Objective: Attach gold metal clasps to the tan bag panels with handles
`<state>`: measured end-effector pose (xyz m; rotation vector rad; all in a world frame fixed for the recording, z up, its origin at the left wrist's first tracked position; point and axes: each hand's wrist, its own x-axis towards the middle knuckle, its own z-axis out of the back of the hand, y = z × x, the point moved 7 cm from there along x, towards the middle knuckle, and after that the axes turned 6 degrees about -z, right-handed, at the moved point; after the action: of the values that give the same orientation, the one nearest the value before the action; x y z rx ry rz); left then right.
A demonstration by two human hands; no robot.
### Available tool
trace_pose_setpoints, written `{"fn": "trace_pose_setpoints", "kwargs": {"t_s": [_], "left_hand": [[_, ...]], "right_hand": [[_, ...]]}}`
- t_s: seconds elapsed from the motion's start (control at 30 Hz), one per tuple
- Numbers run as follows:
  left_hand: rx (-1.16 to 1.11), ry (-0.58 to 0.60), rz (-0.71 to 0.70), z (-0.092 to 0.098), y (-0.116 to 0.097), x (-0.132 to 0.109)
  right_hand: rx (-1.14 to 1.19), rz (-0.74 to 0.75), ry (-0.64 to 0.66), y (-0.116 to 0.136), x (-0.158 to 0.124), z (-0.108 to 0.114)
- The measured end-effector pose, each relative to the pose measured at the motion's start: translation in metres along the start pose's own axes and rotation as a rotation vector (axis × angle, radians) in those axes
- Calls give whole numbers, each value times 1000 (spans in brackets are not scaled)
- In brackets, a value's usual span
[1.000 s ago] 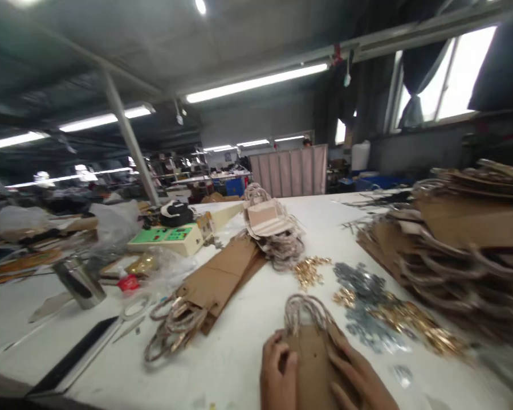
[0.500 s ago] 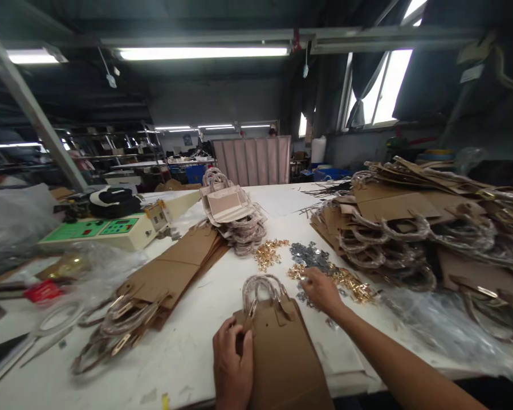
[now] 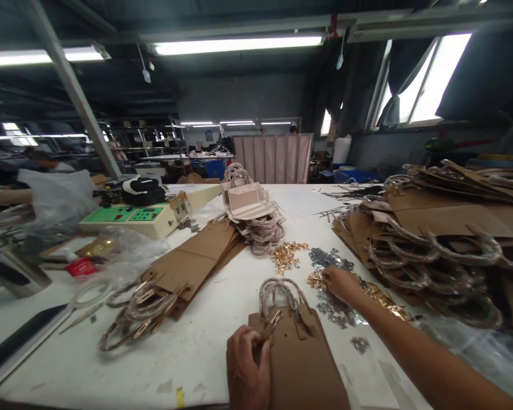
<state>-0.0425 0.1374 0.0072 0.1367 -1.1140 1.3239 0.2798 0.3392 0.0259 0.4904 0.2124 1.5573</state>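
Note:
A brown bag panel (image 3: 305, 364) with plastic-wrapped handles (image 3: 277, 291) lies in front of me at the table's near edge. My left hand (image 3: 248, 367) is closed at its upper left, thumb and fingers pinching a short brown strap with a gold metal end. My right hand (image 3: 341, 285) reaches across to the small gold fittings (image 3: 315, 279), its fingertips pressed together among them. Whatever lies between those fingertips is hidden. Beside that hand are grey metal plates (image 3: 330, 258), and a second heap of gold fittings (image 3: 287, 256) lies farther left.
Brown bag panels with handles (image 3: 192, 259) lie stacked at left, below a pile of pale bag pieces (image 3: 248, 202). A larger brown heap (image 3: 444, 219) fills the right. At left stand a green-topped machine (image 3: 123, 216), a tape roll (image 3: 92, 293) and a metal cup (image 3: 15, 267).
The view has swung left, so everything sits farther right. My left hand now shows the strap's gold end lifted at its fingertips. My right hand stays at the gold fittings.

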Motion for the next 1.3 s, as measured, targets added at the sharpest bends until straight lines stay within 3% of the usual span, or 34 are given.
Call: {"fn": "trace_pose_setpoints", "kwargs": {"t_s": [0.13, 0.23, 0.47, 0.6, 0.77, 0.93, 1.1, 1.3], "left_hand": [[-31, 71, -64, 1, -11, 2], [-112, 113, -92, -1, -18, 2], [-212, 286, 62, -2, -22, 2], [-255, 298, 190, 3, -22, -3], [-299, 280, 208, 1, -19, -10], [-410, 254, 287, -3, -10, -11], [-497, 246, 375, -8, -8, -10], [-481, 265, 445, 8, -18, -9]], "right_hand": [[197, -38, -64, 7, -7, 18], [384, -51, -33, 25, -29, 24], [1061, 38, 253, 112, -132, -18], [994, 99, 290, 141, -164, -43], [944, 104, 258, 142, -169, -59], [844, 192, 140, 143, -174, -52], [836, 239, 129, 147, -177, -43], [843, 188, 134, 138, -179, -47]]}}
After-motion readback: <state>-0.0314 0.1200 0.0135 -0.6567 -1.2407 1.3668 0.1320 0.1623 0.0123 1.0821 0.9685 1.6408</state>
